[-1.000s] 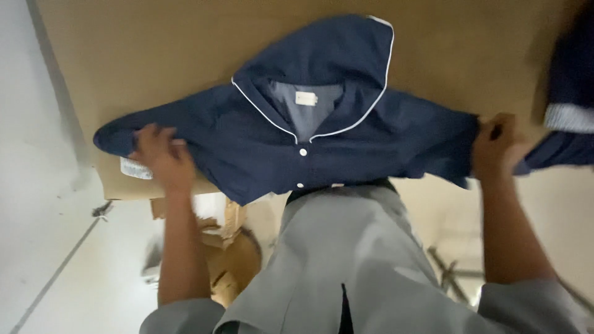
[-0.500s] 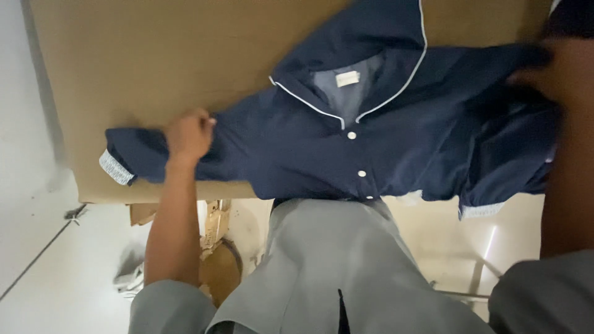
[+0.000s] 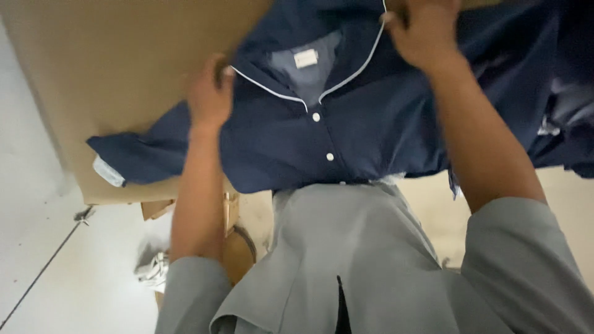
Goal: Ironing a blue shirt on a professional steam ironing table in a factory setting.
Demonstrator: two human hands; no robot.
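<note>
A navy button-front shirt (image 3: 346,130) with white piping along its collar lies spread on a brown cardboard-covered table (image 3: 124,68). My left hand (image 3: 210,93) grips the shirt at its left shoulder, beside the collar. My right hand (image 3: 424,31) holds the collar's right side near the top edge of the view. One sleeve (image 3: 133,158) trails out to the left, ending near the table's edge. White buttons run down the shirt's middle.
More dark blue fabric (image 3: 563,124) is bunched at the right. Below the table's front edge are cardboard pieces (image 3: 232,229) and a pale floor (image 3: 74,272). My grey garment (image 3: 359,260) fills the lower middle.
Both hands have moved inward from the sleeve ends to the shoulders and collar. The view has moved closer to the shirt.
</note>
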